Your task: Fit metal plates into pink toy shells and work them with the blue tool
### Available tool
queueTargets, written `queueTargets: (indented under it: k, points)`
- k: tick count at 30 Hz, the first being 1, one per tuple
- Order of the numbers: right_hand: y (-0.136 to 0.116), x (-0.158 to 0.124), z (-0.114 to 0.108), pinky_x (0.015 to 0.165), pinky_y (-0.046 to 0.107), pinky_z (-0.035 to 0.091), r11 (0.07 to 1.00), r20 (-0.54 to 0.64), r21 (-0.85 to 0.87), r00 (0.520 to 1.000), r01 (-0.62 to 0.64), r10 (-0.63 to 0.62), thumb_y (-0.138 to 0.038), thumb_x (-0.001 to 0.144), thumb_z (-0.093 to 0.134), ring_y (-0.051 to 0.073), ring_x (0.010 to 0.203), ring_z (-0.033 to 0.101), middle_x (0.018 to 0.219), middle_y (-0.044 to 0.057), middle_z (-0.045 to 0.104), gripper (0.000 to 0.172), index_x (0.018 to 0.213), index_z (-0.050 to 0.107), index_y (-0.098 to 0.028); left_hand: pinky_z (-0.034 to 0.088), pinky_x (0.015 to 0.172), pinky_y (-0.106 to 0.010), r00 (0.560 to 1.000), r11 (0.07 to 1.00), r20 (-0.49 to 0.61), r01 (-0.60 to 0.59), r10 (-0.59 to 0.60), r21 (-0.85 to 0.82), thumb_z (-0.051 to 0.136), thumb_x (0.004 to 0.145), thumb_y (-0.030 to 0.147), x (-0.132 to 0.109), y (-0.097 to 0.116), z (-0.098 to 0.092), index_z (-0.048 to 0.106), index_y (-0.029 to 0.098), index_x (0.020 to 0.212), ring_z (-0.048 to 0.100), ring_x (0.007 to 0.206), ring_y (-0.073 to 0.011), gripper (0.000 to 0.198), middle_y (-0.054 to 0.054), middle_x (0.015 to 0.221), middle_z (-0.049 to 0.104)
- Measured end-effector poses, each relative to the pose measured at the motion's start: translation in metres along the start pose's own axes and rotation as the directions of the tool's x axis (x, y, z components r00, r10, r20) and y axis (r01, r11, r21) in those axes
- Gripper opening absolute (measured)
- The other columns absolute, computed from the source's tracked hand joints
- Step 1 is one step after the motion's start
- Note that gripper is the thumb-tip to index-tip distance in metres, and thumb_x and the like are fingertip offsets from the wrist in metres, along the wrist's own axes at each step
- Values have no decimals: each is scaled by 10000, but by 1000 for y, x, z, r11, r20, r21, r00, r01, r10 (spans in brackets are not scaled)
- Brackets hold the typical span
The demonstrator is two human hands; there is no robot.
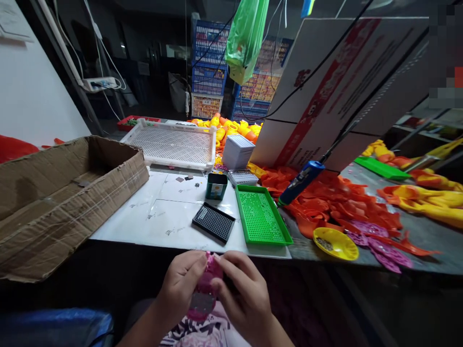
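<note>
My left hand (181, 282) and my right hand (246, 289) are closed on one pink plastic piece (206, 283), held over my lap just off the table's near edge. Both thumbs and index fingers pinch its upper end. A grey flat patch shows on its lower part; its exact kind is unclear. Beyond my hands, a black perforated tray (213, 221) lies tilted on the white table sheet (144, 221). Behind it stands a dark green square tin (216, 187). A green perforated tray (261, 216) is to the right.
An open cardboard box (72, 202) takes up the left. A white mesh crate (173, 144) lies at the back. On the right are an electric screwdriver (302, 180), orange plastic parts (325, 207) and a yellow bowl (335, 244) of small bits. A green bag (246, 38) hangs above.
</note>
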State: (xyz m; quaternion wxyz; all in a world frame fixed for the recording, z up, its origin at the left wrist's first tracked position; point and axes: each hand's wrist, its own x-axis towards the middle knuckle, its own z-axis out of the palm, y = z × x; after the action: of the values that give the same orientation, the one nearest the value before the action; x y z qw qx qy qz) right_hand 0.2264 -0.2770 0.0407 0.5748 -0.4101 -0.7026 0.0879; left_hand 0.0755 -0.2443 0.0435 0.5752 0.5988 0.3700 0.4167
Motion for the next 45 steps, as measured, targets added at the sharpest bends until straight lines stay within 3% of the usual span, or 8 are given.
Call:
queueTargets:
  k: [9,15,18,21,25,29,37,45]
  points:
    - [7,-12,0,655,241,572,999,-19,-26,999,-44,43,-46,785,604,143,747,622,855,56,602,379,1117,653,-222,357,532,-201,922,891,224,370,-317,-264,751,721,568,8,-7,4,645,100,738,425,553,-85,481,-21,631,531]
    - [34,0,-31,602,214,540,953,313,172,931,-248,186,-382,801,712,142,760,646,900,61,646,334,1104,707,-243,329,466,-194,928,879,107,371,-356,-300,781,683,579,12,-13,9,583,124,648,405,460,-68,497,-3,526,519]
    - [85,25,-53,690,264,556,916,180,-152,901,-371,395,-330,897,570,167,813,669,898,83,695,218,938,735,-193,369,457,-208,925,877,7,363,-380,-316,782,685,574,15,-10,11,568,138,644,454,453,-89,488,-12,523,547]
    - [149,55,-68,934,362,512,595,-11,-594,746,-541,666,-202,908,497,215,997,653,1062,145,692,250,1012,712,-130,382,439,-205,925,881,-64,333,-374,-337,790,664,598,21,-6,10,570,141,653,454,436,-84,507,2,512,536]
    - [207,77,-69,946,393,477,412,-69,-690,621,-595,781,-6,869,384,262,1063,638,1154,249,636,359,1077,675,-39,387,426,-198,910,855,-92,340,-404,-392,821,621,596,33,-8,8,560,138,647,436,417,-69,527,13,497,524]
    - [225,83,-64,935,454,489,302,-89,-708,504,-639,859,-9,886,427,255,1045,646,1145,205,645,268,1003,666,-45,398,425,-206,893,807,-46,381,-447,-451,836,606,579,45,-14,8,586,132,682,461,423,-80,518,-5,523,560]
    - [219,78,-77,820,354,505,481,-32,-376,530,-792,848,-195,874,553,221,933,652,930,157,675,161,803,657,-95,340,386,-169,886,745,191,459,-422,-484,838,614,567,56,-45,12,611,132,710,403,387,-52,500,24,488,505]
    - [177,25,-104,520,264,440,542,-78,179,537,-821,840,-767,612,612,131,613,559,787,65,634,693,920,651,-148,340,394,-176,821,708,136,551,-554,-441,830,554,638,61,-48,41,523,157,641,395,390,-57,578,39,472,476]
